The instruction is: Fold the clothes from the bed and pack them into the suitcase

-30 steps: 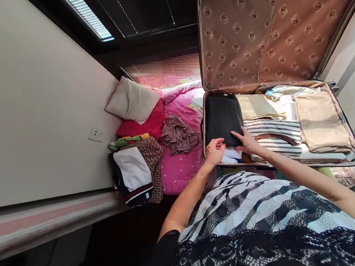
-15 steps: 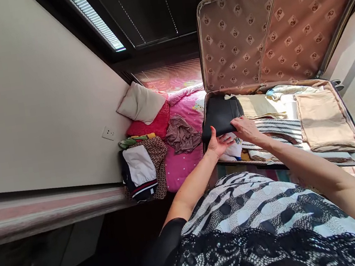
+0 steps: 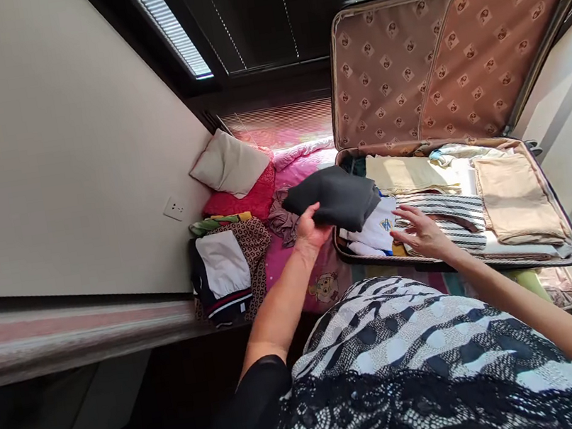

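A folded black garment (image 3: 334,196) is gripped at its near left edge by my left hand (image 3: 312,228), thumb on top. It hangs over the left end of the open suitcase (image 3: 466,266), its exact kind unclear. My right hand (image 3: 423,233) is off the garment, fingers apart, above the striped cloth (image 3: 446,208). Near those fingertips lies a white garment with a blue and yellow badge (image 3: 381,225). Folded cream cloth (image 3: 412,174) and a beige folded garment (image 3: 517,194) fill the middle and right of the case.
The patterned lid (image 3: 457,67) stands raised toward the window. Left of the case, a pink bed cover (image 3: 273,274) bears a crumpled mauve cloth (image 3: 281,219), a pale cushion (image 3: 230,165) and a pile of folded clothes (image 3: 226,266). A wall with a socket (image 3: 173,208) bounds the left side.
The black garment has come up out of the suitcase's left end and moved left in my left hand. My right hand has let go of it and drawn back to the right.
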The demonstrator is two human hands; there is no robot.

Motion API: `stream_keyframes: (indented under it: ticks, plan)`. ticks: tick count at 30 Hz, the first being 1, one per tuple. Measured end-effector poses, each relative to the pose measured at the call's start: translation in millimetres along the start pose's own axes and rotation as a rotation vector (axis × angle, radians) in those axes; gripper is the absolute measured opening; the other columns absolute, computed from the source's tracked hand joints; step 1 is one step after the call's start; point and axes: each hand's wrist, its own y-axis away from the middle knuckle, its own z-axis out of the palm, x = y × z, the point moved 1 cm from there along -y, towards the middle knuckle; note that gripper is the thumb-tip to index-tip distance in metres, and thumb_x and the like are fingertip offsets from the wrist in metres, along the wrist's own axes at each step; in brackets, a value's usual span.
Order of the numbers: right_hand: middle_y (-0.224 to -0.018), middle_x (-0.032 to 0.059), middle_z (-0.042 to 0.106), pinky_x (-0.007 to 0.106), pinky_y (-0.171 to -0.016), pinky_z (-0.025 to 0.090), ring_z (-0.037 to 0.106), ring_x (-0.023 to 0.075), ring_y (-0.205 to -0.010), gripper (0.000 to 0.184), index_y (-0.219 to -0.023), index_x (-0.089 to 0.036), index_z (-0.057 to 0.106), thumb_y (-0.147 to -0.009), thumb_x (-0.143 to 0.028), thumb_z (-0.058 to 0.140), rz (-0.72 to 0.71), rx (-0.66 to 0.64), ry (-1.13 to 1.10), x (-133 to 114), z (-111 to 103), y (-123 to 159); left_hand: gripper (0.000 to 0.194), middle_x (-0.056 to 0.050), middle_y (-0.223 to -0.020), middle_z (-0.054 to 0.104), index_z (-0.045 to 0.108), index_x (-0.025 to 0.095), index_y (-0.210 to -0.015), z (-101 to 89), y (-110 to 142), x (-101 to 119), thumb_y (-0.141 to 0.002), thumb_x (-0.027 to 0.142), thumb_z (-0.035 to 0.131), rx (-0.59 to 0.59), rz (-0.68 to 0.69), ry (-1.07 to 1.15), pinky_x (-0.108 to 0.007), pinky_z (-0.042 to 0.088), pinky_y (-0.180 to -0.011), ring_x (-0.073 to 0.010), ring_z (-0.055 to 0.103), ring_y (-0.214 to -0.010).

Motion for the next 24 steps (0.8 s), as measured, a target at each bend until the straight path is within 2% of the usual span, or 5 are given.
stream_keyframes:
  ticks: [5, 10, 14, 17, 24]
  plan:
    - [-0.151, 0.0190, 0.065, 0.049, -0.094, 0.071, 0.077, 0.0340, -0.117, 0.070, -0.133, -0.023, 0.079, -0.087, -0.077, 0.076, 0.107, 0.107, -0.037, 5, -19, 2, 0.040, -0.008, -0.131, 0.082, 0.074, 0.019, -0.139, -48.8, 41, 95, -0.104, 0.035, 0.062, 0.003, 0.284, 0.149, -0.053, 0.056, -0.122, -0.0308, 0.068, -0.145]
    - [-0.130, 0.0204, 0.076, 0.047, -0.086, 0.070, 0.079, 0.0362, -0.112, 0.069, -0.128, -0.019, 0.079, -0.084, -0.072, 0.077, 0.183, 0.128, -0.027, 14, -18, -1, 0.047, 0.002, -0.136, 0.081, 0.077, 0.036, -0.135, -160.9, 83, 143, -0.090, 0.047, 0.085, 0.092, 0.537, 0.115, -0.047, 0.054, -0.127, -0.0271, 0.059, -0.154]
    - [-0.106, 0.0176, 0.081, 0.047, -0.086, 0.068, 0.080, 0.0339, -0.102, 0.067, -0.128, -0.017, 0.079, -0.084, -0.068, 0.077, 0.283, 0.123, 0.006, 34, -15, -3, 0.039, -0.001, -0.133, 0.081, 0.078, 0.033, -0.111, -278.1, 88, 120, -0.077, 0.047, 0.090, 0.395, 0.572, 0.080, -0.038, 0.052, -0.126, -0.0245, 0.058, -0.154]
    - [-0.102, 0.0167, 0.082, 0.045, -0.086, 0.067, 0.080, 0.0318, -0.098, 0.061, -0.125, -0.015, 0.080, -0.084, -0.060, 0.078, 0.369, 0.108, 0.007, 49, -12, 0, 0.025, -0.006, -0.123, 0.079, 0.070, 0.025, -0.103, -342.5, 84, 75, -0.081, 0.037, 0.077, 0.736, 0.336, 0.102, -0.039, 0.054, -0.119, -0.0244, 0.061, -0.148]
    - [-0.108, 0.0152, 0.082, 0.036, -0.075, 0.066, 0.079, 0.0249, -0.089, 0.042, -0.118, -0.016, 0.080, -0.083, -0.038, 0.080, 0.497, 0.044, -0.068, 65, -10, 8, 0.025, -0.010, -0.124, 0.070, 0.064, 0.022, -0.110, -393.0, 64, 27, -0.086, 0.028, 0.064, 0.975, 0.003, 0.065, -0.040, 0.062, -0.100, -0.0260, 0.067, -0.132]
